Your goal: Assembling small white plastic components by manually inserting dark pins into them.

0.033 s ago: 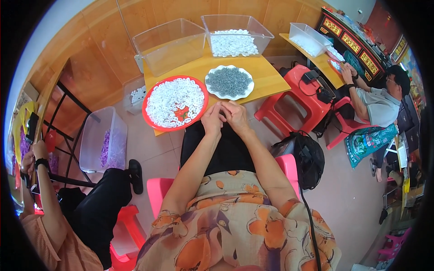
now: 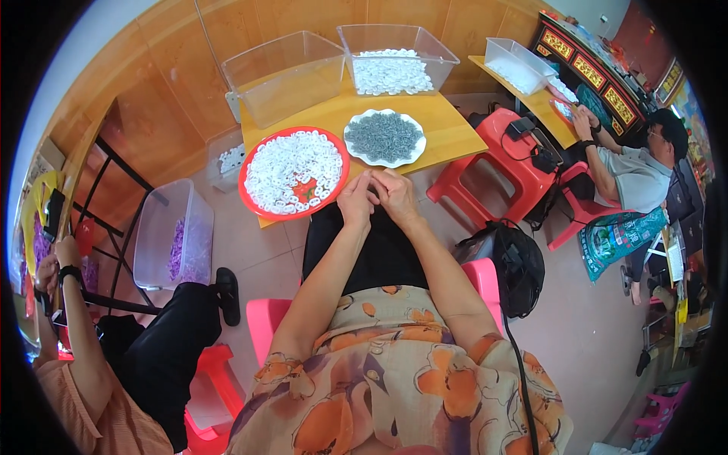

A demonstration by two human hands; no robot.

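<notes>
My left hand (image 2: 356, 202) and my right hand (image 2: 396, 199) meet over my lap at the near edge of the wooden table (image 2: 447, 138). The fingers of both are closed and pressed together at the tips. Whatever they pinch is too small or hidden to make out. Close by on the left is a red plate (image 2: 244, 199), heaped with small white oval plastic pieces (image 2: 292, 163) that have openings in them. Just beyond my hands, a white scalloped plate (image 2: 418, 155) carries a pile of small grey pieces (image 2: 384, 136).
At the table's back stand a clear bin (image 2: 282, 85) and another clear bin (image 2: 447, 62) holding white pieces. Red stools (image 2: 500, 171) and a black bag (image 2: 519, 269) are to my right. A co-worker (image 2: 633, 171) sits far right, another person (image 2: 98, 371) at left beside a bin of purple pieces (image 2: 144, 250).
</notes>
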